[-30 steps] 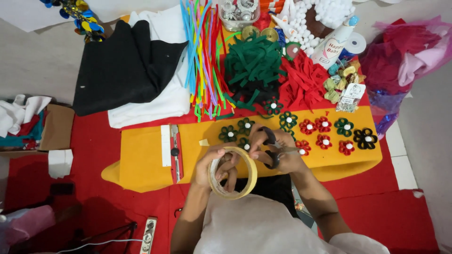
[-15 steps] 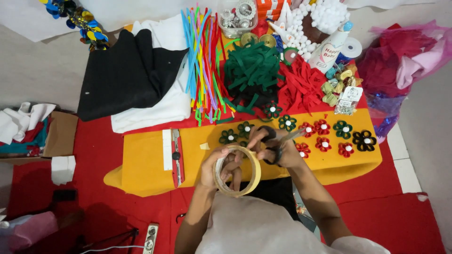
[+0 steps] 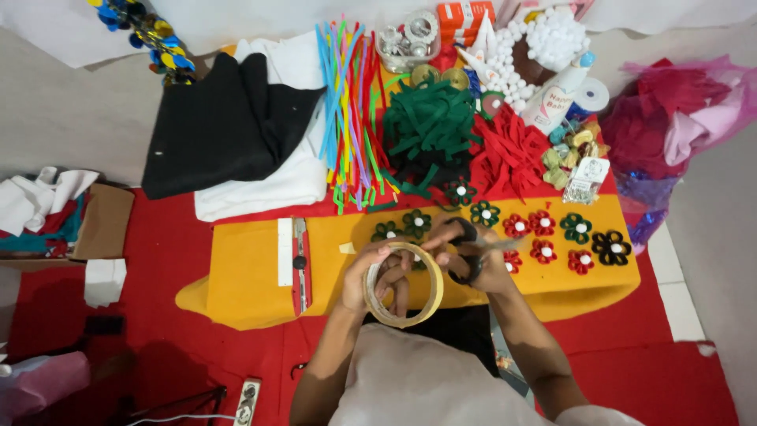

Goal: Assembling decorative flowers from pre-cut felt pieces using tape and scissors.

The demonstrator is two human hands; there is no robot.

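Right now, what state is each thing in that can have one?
tape roll: held upright in left hand, fingers through its core
scissors: gripped in right hand, blades at the roll
utility knife: lying flat on yellow felt, untouched
glue bottle: lying tilted, cap on
cardboard box: open

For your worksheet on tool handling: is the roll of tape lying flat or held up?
Held up: the left hand grips the roll of tape above the yellow felt.
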